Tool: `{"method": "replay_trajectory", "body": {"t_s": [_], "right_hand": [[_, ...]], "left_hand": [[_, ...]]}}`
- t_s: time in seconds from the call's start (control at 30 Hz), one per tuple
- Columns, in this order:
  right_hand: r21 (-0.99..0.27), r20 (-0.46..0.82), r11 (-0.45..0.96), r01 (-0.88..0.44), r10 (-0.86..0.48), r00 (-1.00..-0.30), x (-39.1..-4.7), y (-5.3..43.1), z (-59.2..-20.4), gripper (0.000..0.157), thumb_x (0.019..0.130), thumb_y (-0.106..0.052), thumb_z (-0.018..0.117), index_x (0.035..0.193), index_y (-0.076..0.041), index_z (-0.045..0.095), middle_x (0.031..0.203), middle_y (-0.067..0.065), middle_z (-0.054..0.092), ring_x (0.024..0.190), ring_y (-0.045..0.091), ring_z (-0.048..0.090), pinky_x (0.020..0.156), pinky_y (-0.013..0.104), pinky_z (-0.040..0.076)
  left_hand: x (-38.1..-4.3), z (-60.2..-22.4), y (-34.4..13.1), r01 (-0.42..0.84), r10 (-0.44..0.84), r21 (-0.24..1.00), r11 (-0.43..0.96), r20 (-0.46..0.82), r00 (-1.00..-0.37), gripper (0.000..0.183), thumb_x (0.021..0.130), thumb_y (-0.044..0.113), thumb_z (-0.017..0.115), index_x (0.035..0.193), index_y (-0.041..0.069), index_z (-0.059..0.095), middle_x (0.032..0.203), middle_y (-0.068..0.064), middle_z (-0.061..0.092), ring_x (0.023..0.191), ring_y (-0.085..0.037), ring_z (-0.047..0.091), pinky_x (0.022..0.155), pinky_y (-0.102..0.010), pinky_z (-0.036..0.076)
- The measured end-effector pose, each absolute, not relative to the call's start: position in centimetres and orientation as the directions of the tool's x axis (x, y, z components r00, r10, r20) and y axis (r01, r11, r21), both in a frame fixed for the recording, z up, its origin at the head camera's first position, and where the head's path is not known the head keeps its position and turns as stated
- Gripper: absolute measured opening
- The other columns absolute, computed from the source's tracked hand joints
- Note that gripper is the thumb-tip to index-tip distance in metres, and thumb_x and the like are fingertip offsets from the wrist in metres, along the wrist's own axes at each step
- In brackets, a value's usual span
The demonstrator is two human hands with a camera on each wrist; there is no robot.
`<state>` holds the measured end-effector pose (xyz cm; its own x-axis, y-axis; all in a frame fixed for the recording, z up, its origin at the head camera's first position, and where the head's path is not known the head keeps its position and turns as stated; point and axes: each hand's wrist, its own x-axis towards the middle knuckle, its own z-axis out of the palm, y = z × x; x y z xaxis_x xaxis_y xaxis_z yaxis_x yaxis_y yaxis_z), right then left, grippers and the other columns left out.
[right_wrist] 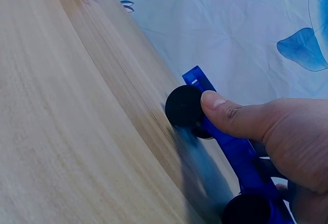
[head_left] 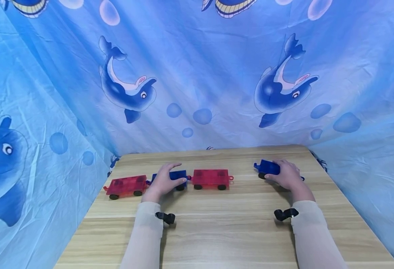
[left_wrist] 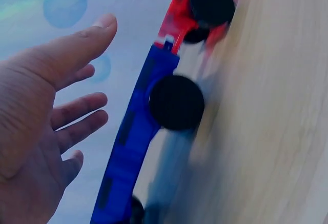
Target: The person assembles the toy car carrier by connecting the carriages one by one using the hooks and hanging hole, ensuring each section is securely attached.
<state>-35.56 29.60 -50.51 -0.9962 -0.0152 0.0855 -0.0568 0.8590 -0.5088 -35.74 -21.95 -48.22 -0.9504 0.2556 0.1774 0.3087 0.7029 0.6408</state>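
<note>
On the wooden table (head_left: pixel 224 228) a red toy wagon (head_left: pixel 126 185), a blue toy wagon (head_left: pixel 180 175) and another red wagon (head_left: pixel 211 177) stand joined end to end. Over the middle blue wagon is my left hand (head_left: pixel 161 184), which partly hides it in the head view. The left wrist view shows its fingers spread and apart from the blue wagon (left_wrist: pixel 125 137). To the right, my right hand (head_left: pixel 286 175) grips a second blue wagon (head_left: pixel 268 167), the thumb (right_wrist: pixel 230 114) against its near side by a black wheel (right_wrist: pixel 183 106). That hand covers the wagon's middle.
A blue curtain (head_left: pixel 203 74) printed with dolphins hangs behind the table and along both sides. Black wrist mounts (head_left: pixel 166 217) sit on both pale sleeves. A stretch of tabletop lies between the joined wagons and the right-hand blue wagon.
</note>
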Motion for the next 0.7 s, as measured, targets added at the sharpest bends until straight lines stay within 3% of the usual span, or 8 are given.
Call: {"method": "replay_trajectory", "body": {"t_s": [0.3,0.53,0.7], "right_hand": [[-0.515,0.081,0.855,-0.064,-0.026,-0.996,-35.8,29.4,-50.7,0.090,0.091,-0.046,0.081,0.156,0.003,0.042,0.155,0.035,0.039,0.140,0.063,0.030,0.111,0.078,0.020],[-0.510,0.094,0.856,-0.082,-0.040,-0.995,-35.8,29.0,-50.7,0.087,0.092,-0.044,0.081,0.155,0.003,0.044,0.154,0.034,0.041,0.139,0.061,0.032,0.112,0.076,0.020],[-0.515,0.100,0.853,-0.088,-0.042,-0.994,-35.8,28.7,-50.7,0.087,0.091,-0.045,0.082,0.155,0.002,0.045,0.154,0.033,0.042,0.139,0.061,0.033,0.112,0.076,0.020]], "left_hand": [[-36.2,-47.7,-19.0,0.358,0.289,0.618,0.700,0.214,-0.933,0.072,0.092,0.038,0.084,0.155,0.025,0.051,0.160,-0.009,0.044,0.149,-0.034,0.037,0.115,-0.062,0.038],[-36.7,-47.6,-16.2,0.387,0.308,0.604,0.697,0.235,-0.922,0.075,0.091,0.043,0.083,0.157,0.032,0.048,0.161,-0.003,0.042,0.148,-0.031,0.039,0.113,-0.060,0.042],[-36.9,-48.2,-14.3,0.416,0.333,0.573,0.706,0.249,-0.909,0.077,0.089,0.046,0.083,0.156,0.030,0.049,0.160,-0.003,0.043,0.147,-0.031,0.039,0.112,-0.060,0.043]]}}
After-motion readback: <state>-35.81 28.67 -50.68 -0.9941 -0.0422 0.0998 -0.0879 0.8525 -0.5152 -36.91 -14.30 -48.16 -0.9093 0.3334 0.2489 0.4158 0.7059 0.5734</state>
